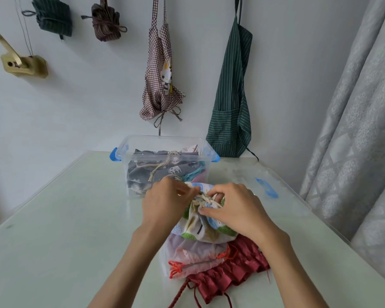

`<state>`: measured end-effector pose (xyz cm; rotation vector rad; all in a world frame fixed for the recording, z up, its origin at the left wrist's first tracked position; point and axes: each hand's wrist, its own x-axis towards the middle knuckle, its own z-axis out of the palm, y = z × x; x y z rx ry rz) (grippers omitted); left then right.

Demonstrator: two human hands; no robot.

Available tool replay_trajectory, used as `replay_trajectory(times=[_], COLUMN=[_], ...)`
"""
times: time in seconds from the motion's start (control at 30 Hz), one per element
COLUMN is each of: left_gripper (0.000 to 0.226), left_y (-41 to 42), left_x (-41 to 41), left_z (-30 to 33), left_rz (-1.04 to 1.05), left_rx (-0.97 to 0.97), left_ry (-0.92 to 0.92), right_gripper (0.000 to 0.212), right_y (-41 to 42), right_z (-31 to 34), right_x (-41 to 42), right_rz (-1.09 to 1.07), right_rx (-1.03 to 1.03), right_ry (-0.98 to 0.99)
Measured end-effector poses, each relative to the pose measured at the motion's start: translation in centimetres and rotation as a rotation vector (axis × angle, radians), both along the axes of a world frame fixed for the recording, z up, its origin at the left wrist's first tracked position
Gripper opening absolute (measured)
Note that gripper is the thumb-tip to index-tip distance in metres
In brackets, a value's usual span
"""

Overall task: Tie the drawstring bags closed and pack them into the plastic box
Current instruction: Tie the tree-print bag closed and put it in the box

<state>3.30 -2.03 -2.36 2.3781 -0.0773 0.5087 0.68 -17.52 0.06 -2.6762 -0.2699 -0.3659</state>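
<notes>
Tying the cord is the step in hand. The left hand [165, 200] and the right hand [232, 206] both pinch the pale cord [203, 200] at the bunched-up mouth of the printed bag [206, 230]. That bag sits on top of a small pile on the bench [65, 218], just in front of the plastic box [165, 161]. Under it lie a see-through bag [187, 254] with an orange cord and a red bag [231, 274], and both look not yet tied.

The box is open and already holds a grey bag [156, 170] with its cord knotted, plus some other cloth. I think the next move is to pull the knot tight, then lift the printed bag up and over the near wall of the box and drop it in.

There looks to be room on top of the grey bag. The box lid [267, 187] lies flat to the right, near the bench edge and the curtain [353, 152], so that side is tight. The left side of the bench has much more open room for moving.
</notes>
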Motion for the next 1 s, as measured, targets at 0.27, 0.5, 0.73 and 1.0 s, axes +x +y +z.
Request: replay_trajectory(times=[0.27,0.5,0.73,1.0], left_gripper=[0.006,0.019,0.021,0.019], left_y=[0.3,0.2,1.6,1.7], left_x=[0.3,0.4,0.4,0.9], left_z=[-0.2,-0.6,-0.2,-0.1], left_rz=[-0.124,-0.331,-0.373,-0.370], left_rx=[-0.625,-1.084,-0.946,-1.173], left_ry=[-0.064,0.423,0.496,0.294], right_gripper=[0.030,0.011,0.013,0.010], right_y=[-1.5,-0.9,-0.7,-2.9], right_z=[-0.3,-1.0,-0.8,0.2], right_x=[1.0,1.4,1.3,1.1], right_rz=[0.111,-0.007,0.070,0.106], right_rx=[0.415,0.369,0.407,0.415], right_ry=[0.255,-0.026,-0.078,0.066])
